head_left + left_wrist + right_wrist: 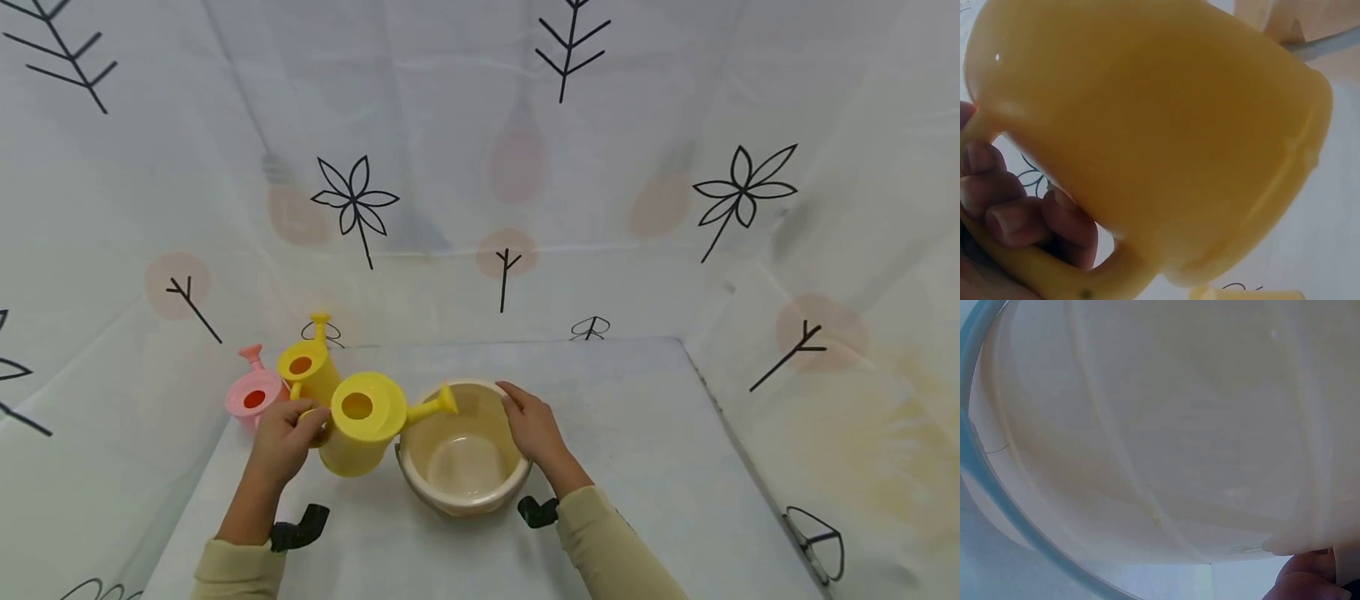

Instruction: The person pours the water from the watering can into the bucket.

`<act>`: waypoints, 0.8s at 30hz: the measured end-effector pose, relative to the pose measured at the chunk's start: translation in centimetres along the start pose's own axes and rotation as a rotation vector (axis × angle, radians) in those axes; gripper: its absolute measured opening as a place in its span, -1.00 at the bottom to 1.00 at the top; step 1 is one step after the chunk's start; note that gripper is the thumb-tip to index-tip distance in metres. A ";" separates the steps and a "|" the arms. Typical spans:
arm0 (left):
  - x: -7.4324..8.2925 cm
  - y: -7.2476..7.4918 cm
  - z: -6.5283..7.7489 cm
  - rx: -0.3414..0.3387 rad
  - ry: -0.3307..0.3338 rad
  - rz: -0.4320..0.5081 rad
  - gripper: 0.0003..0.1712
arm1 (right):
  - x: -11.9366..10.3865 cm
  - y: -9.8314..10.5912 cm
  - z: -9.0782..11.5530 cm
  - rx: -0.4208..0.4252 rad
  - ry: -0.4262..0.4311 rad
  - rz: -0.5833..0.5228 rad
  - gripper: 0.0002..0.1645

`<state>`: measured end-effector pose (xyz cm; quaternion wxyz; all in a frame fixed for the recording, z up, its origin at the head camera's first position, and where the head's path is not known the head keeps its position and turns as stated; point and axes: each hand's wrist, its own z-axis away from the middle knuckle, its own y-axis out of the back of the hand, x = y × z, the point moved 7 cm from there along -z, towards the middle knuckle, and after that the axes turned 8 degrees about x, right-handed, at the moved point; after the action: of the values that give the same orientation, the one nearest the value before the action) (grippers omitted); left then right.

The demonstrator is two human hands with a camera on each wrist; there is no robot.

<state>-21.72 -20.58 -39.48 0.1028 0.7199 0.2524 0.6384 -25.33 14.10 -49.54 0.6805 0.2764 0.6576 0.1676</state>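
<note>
My left hand (283, 440) grips the handle of a yellow watering can (357, 452), its fingers curled through the loop in the left wrist view. The can's spout, with a flared rose, points right over the near-left rim of a beige bucket (468, 503). On the bucket's right side, my right hand (537, 429) holds the rim. The right wrist view is filled by the bucket's wall (1185, 425), with fingers (1307, 584) at its lower right edge and the curved handle (1019, 522) along the left. Inside the bucket only a bare bottom shows.
Behind my left hand stand a second yellow watering can (318, 375) and a pink watering can (247, 393), both with spouts pointing away. They stand at the far left of the white table (622, 433). A white cloth (450, 167) with printed plants hangs around it.
</note>
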 end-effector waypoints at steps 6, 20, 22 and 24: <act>1.3 -0.4 0.1 -0.030 -0.086 -0.071 -0.67 | 0.0 -0.1 -0.1 -0.015 -0.015 0.005 -0.53; 2.6 -1.5 -0.1 -0.150 -0.061 -0.267 -0.56 | 0.1 -0.1 -0.3 0.008 -0.022 -0.044 -0.55; 2.9 -1.6 -0.2 -0.163 -0.069 -0.311 -0.55 | 0.2 -0.1 -0.4 0.012 -0.024 -0.048 -0.54; 3.2 -1.9 -0.4 -0.177 -0.071 -0.352 -0.52 | 0.2 -0.1 -0.4 0.011 -0.026 -0.051 -0.54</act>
<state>-22.30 -17.45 -37.49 0.2845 0.6749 0.3133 0.6045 -25.72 14.14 -49.74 0.6915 0.2658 0.6563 0.1430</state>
